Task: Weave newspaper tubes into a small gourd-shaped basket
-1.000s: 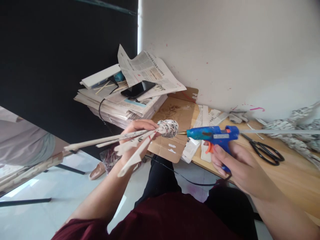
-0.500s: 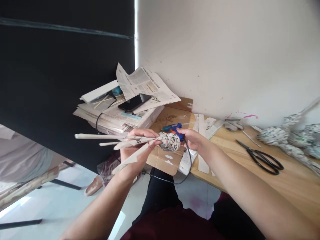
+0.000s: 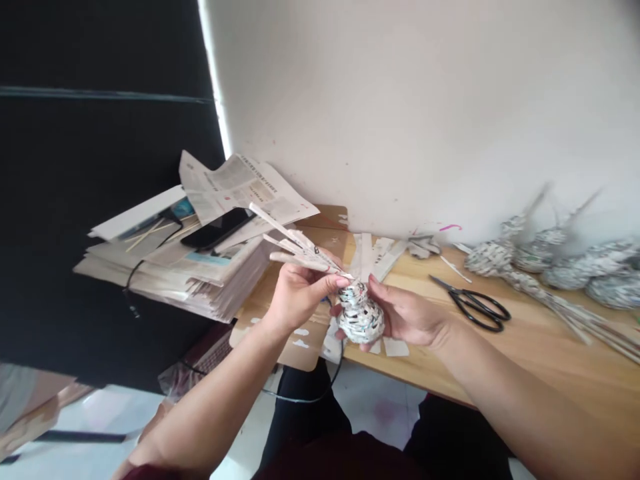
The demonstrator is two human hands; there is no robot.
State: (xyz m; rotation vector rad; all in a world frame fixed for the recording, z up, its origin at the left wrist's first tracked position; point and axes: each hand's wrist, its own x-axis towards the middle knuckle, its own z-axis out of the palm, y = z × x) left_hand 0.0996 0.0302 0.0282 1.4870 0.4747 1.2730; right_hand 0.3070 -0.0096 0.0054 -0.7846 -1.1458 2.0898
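A small bulb woven from rolled newspaper [image 3: 360, 317] hangs between my hands over the front edge of the wooden table [image 3: 565, 360]. Several paper stems [image 3: 295, 239] stick up and to the left from its neck. My left hand [image 3: 300, 293] pinches the neck where the stems meet the bulb. My right hand [image 3: 410, 317] cups the bulb from the right, fingers curled round it. The blue glue gun is hidden from view; only its black cord [image 3: 305, 397] loops below the table edge.
A pile of newspapers [image 3: 200, 267] with a black phone [image 3: 217, 230] lies at the left. Brown cardboard [image 3: 295, 333] and cut paper strips [image 3: 375, 250] lie behind my hands. Black scissors [image 3: 475, 307] and several finished woven pieces [image 3: 550, 267] rest along the white wall [image 3: 425, 100].
The glue gun has left my right hand, which now cups the woven bulb. The stems have swung from pointing left to pointing up and back. The view has shifted right.
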